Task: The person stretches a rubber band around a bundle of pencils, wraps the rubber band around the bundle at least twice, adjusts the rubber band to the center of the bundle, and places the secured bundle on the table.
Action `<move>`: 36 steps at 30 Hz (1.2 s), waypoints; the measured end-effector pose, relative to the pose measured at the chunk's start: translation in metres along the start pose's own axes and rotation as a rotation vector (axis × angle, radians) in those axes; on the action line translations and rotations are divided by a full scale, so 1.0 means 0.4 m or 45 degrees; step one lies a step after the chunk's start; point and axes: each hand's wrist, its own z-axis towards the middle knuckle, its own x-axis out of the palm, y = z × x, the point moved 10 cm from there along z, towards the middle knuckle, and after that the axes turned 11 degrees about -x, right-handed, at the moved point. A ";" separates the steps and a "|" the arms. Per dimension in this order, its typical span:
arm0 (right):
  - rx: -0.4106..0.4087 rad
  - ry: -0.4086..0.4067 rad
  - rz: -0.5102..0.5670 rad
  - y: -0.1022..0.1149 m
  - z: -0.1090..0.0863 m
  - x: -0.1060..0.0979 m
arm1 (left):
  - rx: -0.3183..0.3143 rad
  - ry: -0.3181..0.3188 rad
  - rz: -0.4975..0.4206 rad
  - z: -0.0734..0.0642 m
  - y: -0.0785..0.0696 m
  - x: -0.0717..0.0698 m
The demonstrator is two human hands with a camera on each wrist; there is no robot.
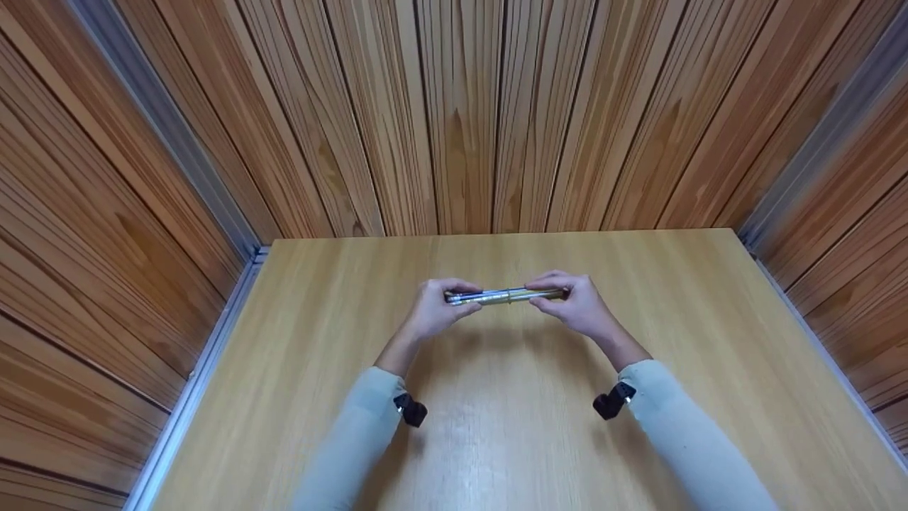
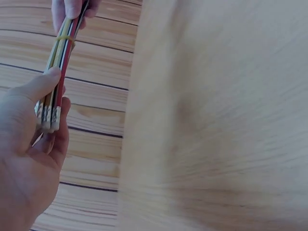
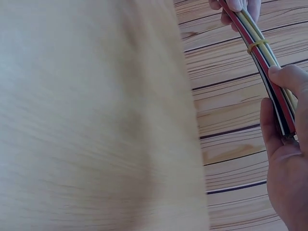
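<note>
A bundle of several pencils [image 1: 496, 297] is held level above the table, one end in each hand. Red, yellow and black-and-white barrels show in the wrist views, with a yellow rubber band [image 3: 258, 44] wrapped around the middle. My left hand [image 1: 433, 310] grips the end with the white erasers [image 2: 47, 122], thumb on top and fingers beneath. At the opposite end my right hand [image 1: 580, 306] pinches the bundle between thumb and fingers. The tips on that side are mostly hidden by the right hand.
Beneath the hands lies a light wooden table [image 1: 468, 433], with the hands' shadows on it. Wood-plank walls [image 1: 464, 121] stand behind it and on both sides, with grey metal strips [image 1: 198, 383] along the corners and side edges. Each sleeved wrist wears a small black camera [image 1: 411, 410].
</note>
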 end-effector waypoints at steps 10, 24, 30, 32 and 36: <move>0.170 0.051 -0.056 -0.113 -0.048 0.047 | -0.171 0.063 -0.013 0.021 0.112 0.043; 0.328 0.123 -0.145 -0.206 -0.085 0.101 | -0.274 0.034 0.069 0.040 0.211 0.080; 0.358 0.150 -0.146 -0.214 -0.088 0.110 | -0.289 -0.004 0.103 0.042 0.225 0.076; 0.373 0.156 -0.144 -0.216 -0.088 0.112 | -0.287 -0.009 0.110 0.041 0.223 0.073; 0.364 0.167 -0.140 -0.219 -0.085 0.119 | -0.278 -0.012 0.128 0.042 0.223 0.069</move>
